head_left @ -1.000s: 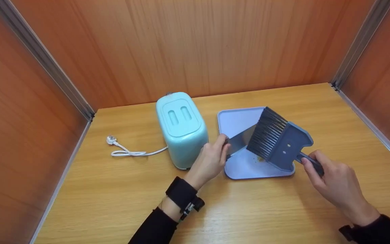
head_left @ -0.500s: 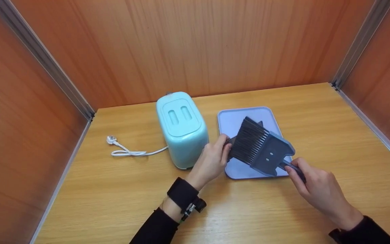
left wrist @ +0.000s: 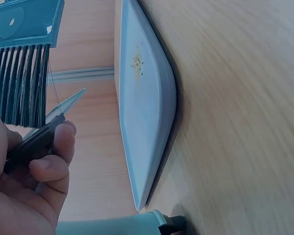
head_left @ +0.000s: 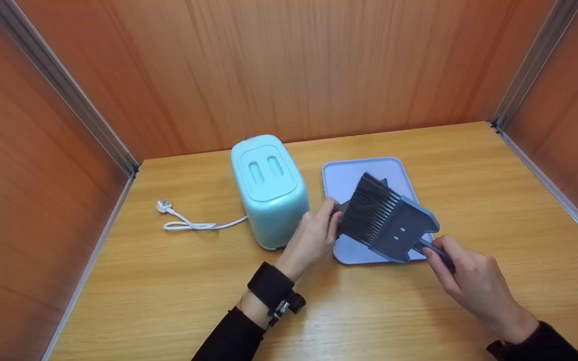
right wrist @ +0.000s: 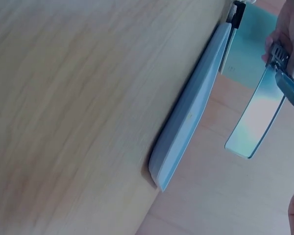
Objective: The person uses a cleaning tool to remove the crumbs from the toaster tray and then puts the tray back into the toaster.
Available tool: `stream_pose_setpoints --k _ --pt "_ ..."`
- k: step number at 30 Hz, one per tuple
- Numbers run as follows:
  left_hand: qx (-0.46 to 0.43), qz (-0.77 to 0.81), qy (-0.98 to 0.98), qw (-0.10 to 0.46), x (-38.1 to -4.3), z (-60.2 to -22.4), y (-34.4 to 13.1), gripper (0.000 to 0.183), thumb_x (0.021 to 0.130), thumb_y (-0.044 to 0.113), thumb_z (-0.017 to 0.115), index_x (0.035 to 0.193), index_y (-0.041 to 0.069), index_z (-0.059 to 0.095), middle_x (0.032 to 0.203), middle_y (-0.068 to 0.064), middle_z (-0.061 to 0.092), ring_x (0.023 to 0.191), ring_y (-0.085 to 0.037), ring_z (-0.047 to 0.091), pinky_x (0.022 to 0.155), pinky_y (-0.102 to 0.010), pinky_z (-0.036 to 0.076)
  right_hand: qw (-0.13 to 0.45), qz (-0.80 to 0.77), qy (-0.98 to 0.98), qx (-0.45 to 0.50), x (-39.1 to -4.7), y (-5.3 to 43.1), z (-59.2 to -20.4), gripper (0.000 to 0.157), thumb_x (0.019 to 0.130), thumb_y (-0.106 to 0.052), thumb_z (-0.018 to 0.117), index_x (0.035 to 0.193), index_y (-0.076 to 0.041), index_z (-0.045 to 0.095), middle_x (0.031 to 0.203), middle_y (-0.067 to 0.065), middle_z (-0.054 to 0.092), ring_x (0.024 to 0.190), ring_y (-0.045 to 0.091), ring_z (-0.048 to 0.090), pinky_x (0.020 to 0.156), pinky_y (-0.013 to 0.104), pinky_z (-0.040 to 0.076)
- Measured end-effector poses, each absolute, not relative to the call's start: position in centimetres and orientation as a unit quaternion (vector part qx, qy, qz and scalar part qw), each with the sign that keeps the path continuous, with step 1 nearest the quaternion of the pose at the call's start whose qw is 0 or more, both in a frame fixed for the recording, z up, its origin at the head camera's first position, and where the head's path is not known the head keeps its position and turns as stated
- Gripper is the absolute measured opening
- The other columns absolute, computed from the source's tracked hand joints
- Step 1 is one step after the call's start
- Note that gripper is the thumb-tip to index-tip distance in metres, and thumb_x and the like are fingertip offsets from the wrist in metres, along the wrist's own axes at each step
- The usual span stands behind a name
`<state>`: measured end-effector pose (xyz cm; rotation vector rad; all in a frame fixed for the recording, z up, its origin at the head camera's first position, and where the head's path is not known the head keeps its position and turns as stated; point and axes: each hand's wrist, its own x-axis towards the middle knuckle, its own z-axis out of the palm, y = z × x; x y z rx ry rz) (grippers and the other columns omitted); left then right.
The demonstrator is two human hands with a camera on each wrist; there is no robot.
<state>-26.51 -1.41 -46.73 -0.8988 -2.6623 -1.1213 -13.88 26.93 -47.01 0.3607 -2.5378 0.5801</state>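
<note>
My left hand [head_left: 311,233] grips the dark end of a thin metal crumb tray [right wrist: 255,117], held tilted above the lilac tray [head_left: 346,175]. With my right hand [head_left: 477,281] I hold the handle of a grey-blue dustpan brush [head_left: 402,228]. Its black bristles [head_left: 368,208] lie across the crumb tray in the head view, hiding most of it, and reach close to my left fingers. A small patch of yellowish crumbs [left wrist: 137,63] lies on the lilac tray, seen in the left wrist view.
Left of the lilac tray stands a mint-green toaster [head_left: 269,190], two recesses in its top. Its white cord [head_left: 201,226] and plug [head_left: 164,206] lie on the wooden table [head_left: 178,301]. Wood-patterned panels [head_left: 309,70] enclose the back and sides.
My right hand has brought the brush left and slightly down across the crumb tray, covering it and the crumbs in the head view. In the last half second both hands barely move.
</note>
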Motion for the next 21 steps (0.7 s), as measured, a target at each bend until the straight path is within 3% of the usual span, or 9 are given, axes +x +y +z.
stream_pose_setpoints --k 5,12,21 --pt "-0.290 -0.376 -0.879 0.043 -26.48 -46.71 -1.41 0.015 0.116 0.020 0.046 0.117 0.010 0.057 0.089 -0.004 0.069 0.071 -0.009 0.061 0.055 -0.019 0.048 0.256 0.183 -0.939 0.139 -14.06 26.69 -47.18 0.022 0.090 -0.006 0.085 0.103 -0.005 0.067 0.073 -0.002 0.069 0.054 -0.004 0.053 0.050 0.013 0.046" --pt "-0.286 -0.373 -0.882 0.042 -26.58 -46.73 -1.57 0.015 0.116 0.021 0.046 0.116 0.010 0.057 0.085 -0.002 0.066 0.069 -0.010 0.061 0.055 -0.019 0.048 0.260 0.207 -0.936 0.121 -13.90 27.31 -47.15 0.020 0.091 -0.004 0.084 0.102 -0.005 0.067 0.068 -0.007 0.060 0.053 -0.008 0.042 0.046 0.014 0.040" --pt "-0.304 -0.365 -0.878 0.053 -26.59 -46.73 -1.28 0.017 0.117 0.022 0.045 0.117 0.010 0.057 0.085 -0.003 0.066 0.067 -0.010 0.059 0.053 -0.018 0.045 0.269 0.172 -0.937 0.141 -14.22 27.43 -47.62 0.021 0.090 -0.006 0.085 0.101 -0.005 0.066 0.071 -0.003 0.067 0.053 -0.005 0.049 0.047 0.013 0.042"
